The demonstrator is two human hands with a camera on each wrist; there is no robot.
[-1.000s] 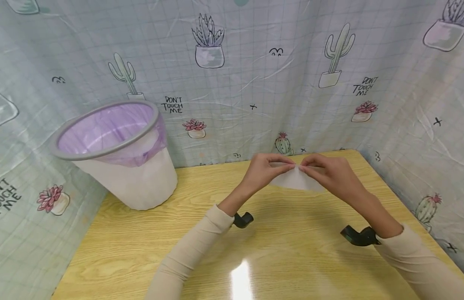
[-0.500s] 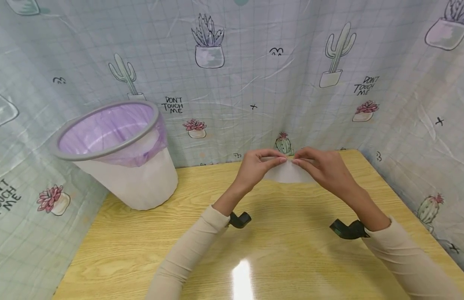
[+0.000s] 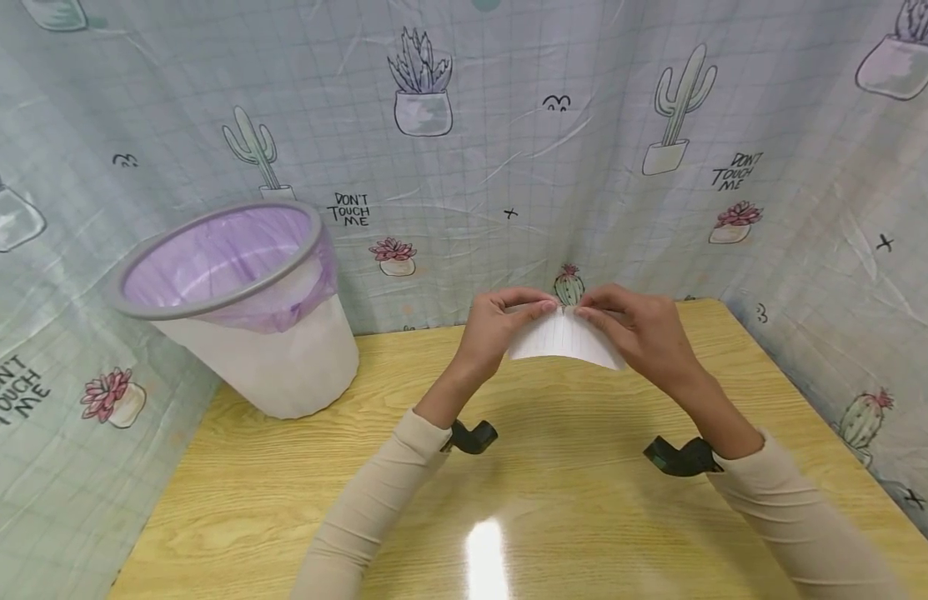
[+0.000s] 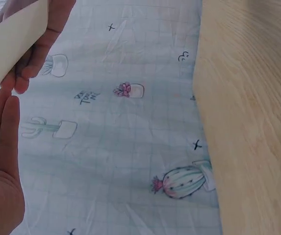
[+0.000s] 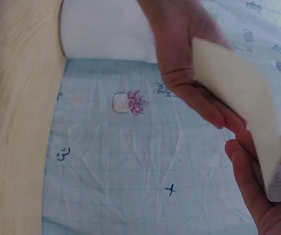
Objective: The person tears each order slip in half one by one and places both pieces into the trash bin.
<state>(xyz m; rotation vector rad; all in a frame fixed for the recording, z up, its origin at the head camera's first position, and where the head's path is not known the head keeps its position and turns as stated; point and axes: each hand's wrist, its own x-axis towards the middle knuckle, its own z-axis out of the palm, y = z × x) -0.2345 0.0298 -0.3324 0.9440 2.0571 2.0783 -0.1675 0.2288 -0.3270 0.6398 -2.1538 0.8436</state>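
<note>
A small sheet of white lined paper (image 3: 561, 337) hangs above the table, bowed along its lower edge. My left hand (image 3: 494, 329) pinches its upper edge between thumb and fingertips. Close beside it, my right hand (image 3: 647, 333) pinches the same edge, and a small dark notch shows in the paper between the two thumbs. In the left wrist view the pale sheet (image 4: 12, 41) curves past the fingers. The right wrist view shows the fingertips of both hands nearly meeting behind the bent paper (image 5: 238, 88).
At the left of the wooden table (image 3: 403, 517) stands a white waste bin (image 3: 298, 367) with a grey rim and a purple bag liner. A curtain (image 3: 464, 167) printed with cacti hangs behind and at both sides. Each wrist carries a black camera mount (image 3: 684, 458).
Both hands have moved left and slightly up with the paper. The sheet has tilted so its lined face shows, and the gap between the thumbs has grown a little.
</note>
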